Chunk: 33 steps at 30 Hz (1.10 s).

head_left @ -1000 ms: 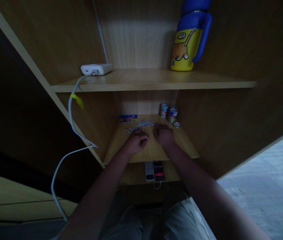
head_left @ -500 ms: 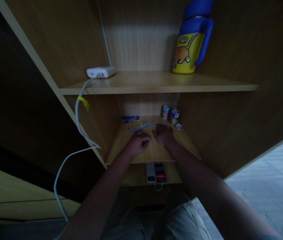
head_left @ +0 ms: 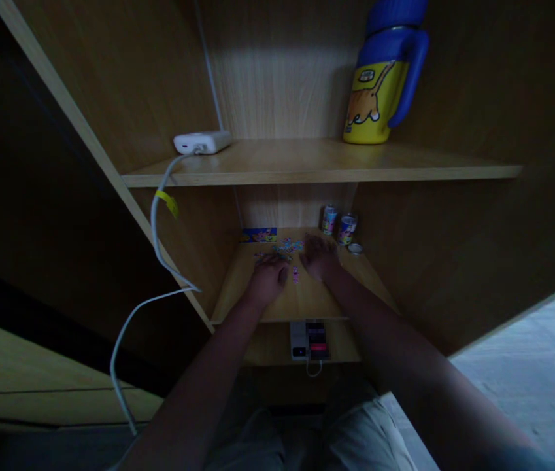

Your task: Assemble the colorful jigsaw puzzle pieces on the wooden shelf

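A spread of small colourful jigsaw pieces (head_left: 287,245) lies on the lower wooden shelf, in front of both hands. My left hand (head_left: 267,278) rests palm down at the near left of the pieces, its fingers reaching forward over some of them. My right hand (head_left: 321,258) is at their right side, with its fingers blurred, so any piece under them is hidden. Between the hands, closer to me, a small pink strip of puzzle pieces (head_left: 295,274) lies apart. A printed picture card (head_left: 258,235) lies at the back left.
Two small printed cans (head_left: 329,219) stand at the back right, a round lid (head_left: 355,248) beside them. Overhead, the upper shelf (head_left: 282,157) carries a white charger (head_left: 202,141) with a hanging cable (head_left: 153,226) and a blue-yellow bottle (head_left: 370,98). A phone-like device (head_left: 299,340) sits below.
The pink strip now shows between my hands. My left hand has turned palm down, its fingers reaching over pieces. My right hand remains near the right side. The view has shifted slightly.
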### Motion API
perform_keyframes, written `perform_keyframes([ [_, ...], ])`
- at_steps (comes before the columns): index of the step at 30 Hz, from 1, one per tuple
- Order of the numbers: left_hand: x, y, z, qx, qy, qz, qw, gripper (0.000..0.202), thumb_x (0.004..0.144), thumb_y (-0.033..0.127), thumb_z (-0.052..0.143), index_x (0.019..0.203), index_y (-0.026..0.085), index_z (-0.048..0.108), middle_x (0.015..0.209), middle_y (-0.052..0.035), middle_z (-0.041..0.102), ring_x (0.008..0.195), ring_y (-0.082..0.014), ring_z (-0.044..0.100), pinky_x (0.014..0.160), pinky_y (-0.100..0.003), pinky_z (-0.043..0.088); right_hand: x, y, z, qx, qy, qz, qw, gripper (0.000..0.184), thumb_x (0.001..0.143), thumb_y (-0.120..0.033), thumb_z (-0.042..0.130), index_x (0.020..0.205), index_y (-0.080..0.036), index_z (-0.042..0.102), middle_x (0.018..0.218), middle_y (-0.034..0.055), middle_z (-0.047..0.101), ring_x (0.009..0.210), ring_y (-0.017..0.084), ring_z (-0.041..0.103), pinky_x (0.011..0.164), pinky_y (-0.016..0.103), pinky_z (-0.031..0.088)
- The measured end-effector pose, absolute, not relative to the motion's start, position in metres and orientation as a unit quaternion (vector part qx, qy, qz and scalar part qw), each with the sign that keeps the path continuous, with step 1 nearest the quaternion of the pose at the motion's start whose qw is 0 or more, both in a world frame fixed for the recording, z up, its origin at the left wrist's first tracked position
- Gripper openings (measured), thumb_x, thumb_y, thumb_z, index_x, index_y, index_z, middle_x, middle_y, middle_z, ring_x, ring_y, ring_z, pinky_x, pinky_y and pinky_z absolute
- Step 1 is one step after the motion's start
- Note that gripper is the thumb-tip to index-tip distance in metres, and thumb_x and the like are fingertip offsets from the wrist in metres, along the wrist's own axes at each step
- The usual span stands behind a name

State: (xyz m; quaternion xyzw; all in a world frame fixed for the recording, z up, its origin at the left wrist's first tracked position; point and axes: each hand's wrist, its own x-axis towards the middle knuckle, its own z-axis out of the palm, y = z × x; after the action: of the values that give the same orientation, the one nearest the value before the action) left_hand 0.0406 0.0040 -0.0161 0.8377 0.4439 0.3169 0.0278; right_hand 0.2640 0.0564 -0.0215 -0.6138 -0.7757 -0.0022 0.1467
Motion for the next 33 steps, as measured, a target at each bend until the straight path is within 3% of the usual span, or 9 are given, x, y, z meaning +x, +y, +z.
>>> perform_keyframes([
  [3,0.037,0.006,-0.018,0.799,0.515,0.311,0.001,0.011,0.108,0.021,0.069,0.111,0.018,0.079,0.119,-0.0107,0.079,0.123,-0.0306,0.071,0.116,-0.057,0.053,0.263,0.061,-0.023,-0.556,-0.818,0.010,0.147,0.063,0.116,-0.046,0.039,0.176,-0.024,0.041,0.182,0.0107,0.039,0.172,0.030,0.026,0.139,0.061,0.012],
  [7,0.035,0.009,-0.020,0.786,0.545,0.291,-0.008,0.023,0.109,0.037,0.075,0.121,0.018,0.076,0.131,-0.0103,0.075,0.125,-0.0288,0.071,0.114,-0.055,0.057,0.264,0.060,-0.020,-0.554,-0.814,0.008,0.177,0.058,0.115,-0.042,0.045,0.168,-0.019,0.052,0.173,0.0166,0.053,0.167,0.033,0.038,0.138,0.061,0.016],
  [9,0.035,0.010,-0.021,0.789,0.544,0.284,-0.009,0.024,0.109,0.038,0.075,0.122,0.017,0.076,0.131,-0.0105,0.075,0.124,-0.0287,0.071,0.111,-0.054,0.059,0.267,0.057,-0.016,-0.547,-0.813,0.002,0.198,0.053,0.115,-0.039,0.047,0.161,-0.016,0.060,0.168,0.0176,0.058,0.161,0.032,0.047,0.137,0.054,0.023],
  [12,0.035,0.013,-0.023,0.795,0.536,0.283,-0.009,0.024,0.109,0.037,0.075,0.121,0.017,0.076,0.129,-0.0101,0.075,0.121,-0.0281,0.072,0.109,-0.053,0.060,0.273,0.052,-0.009,-0.525,-0.823,0.007,0.218,0.041,0.114,-0.031,0.048,0.144,-0.020,0.073,0.150,0.0113,0.074,0.142,0.025,0.064,0.129,0.039,0.038],
  [15,0.034,0.016,-0.025,0.807,0.515,0.290,-0.007,0.022,0.110,0.037,0.074,0.119,0.018,0.076,0.127,-0.0100,0.075,0.119,-0.0271,0.072,0.108,-0.052,0.061,0.278,0.047,-0.005,-0.515,-0.825,0.014,0.231,0.040,0.112,-0.022,0.045,0.135,-0.023,0.078,0.127,0.0060,0.084,0.124,0.021,0.072,0.116,0.031,0.048],
  [21,0.034,0.017,-0.024,0.838,0.447,0.313,0.013,0.021,0.110,0.038,0.074,0.117,0.018,0.076,0.125,-0.0093,0.076,0.116,-0.0259,0.073,0.107,-0.051,0.061,0.278,0.037,-0.004,-0.567,-0.784,-0.013,0.254,0.043,0.115,-0.029,0.042,0.131,-0.020,0.080,0.130,0.0113,0.081,0.127,0.029,0.066,0.117,0.040,0.045],
  [25,0.037,0.014,-0.020,0.856,0.402,0.323,0.020,0.006,0.104,0.017,0.072,0.105,0.020,0.078,0.115,-0.0063,0.079,0.115,-0.0261,0.072,0.111,-0.050,0.056,0.277,0.027,-0.006,-0.582,-0.778,-0.020,0.237,0.033,0.109,-0.033,0.055,0.118,-0.022,0.084,0.137,0.0124,0.078,0.130,0.033,0.063,0.116,0.044,0.044],
  [28,0.038,0.012,-0.018,0.860,0.387,0.332,0.024,0.029,0.094,0.000,0.066,0.099,0.025,0.081,0.109,-0.0046,0.081,0.110,-0.0265,0.073,0.110,-0.047,0.055,0.277,0.019,-0.009,-0.585,-0.778,-0.022,0.227,0.032,0.109,-0.043,0.060,0.117,-0.024,0.085,0.147,0.0113,0.073,0.136,0.033,0.060,0.117,0.046,0.043],
  [33,0.039,0.011,-0.017,0.859,0.376,0.347,0.028,0.031,0.092,0.000,0.064,0.096,0.026,0.081,0.107,-0.0047,0.082,0.106,-0.0274,0.073,0.105,-0.048,0.057,0.278,0.010,-0.011,-0.598,-0.771,-0.009,0.220,0.029,0.107,-0.044,0.063,0.119,-0.028,0.084,0.151,0.0090,0.070,0.138,0.032,0.059,0.113,0.047,0.045],
])
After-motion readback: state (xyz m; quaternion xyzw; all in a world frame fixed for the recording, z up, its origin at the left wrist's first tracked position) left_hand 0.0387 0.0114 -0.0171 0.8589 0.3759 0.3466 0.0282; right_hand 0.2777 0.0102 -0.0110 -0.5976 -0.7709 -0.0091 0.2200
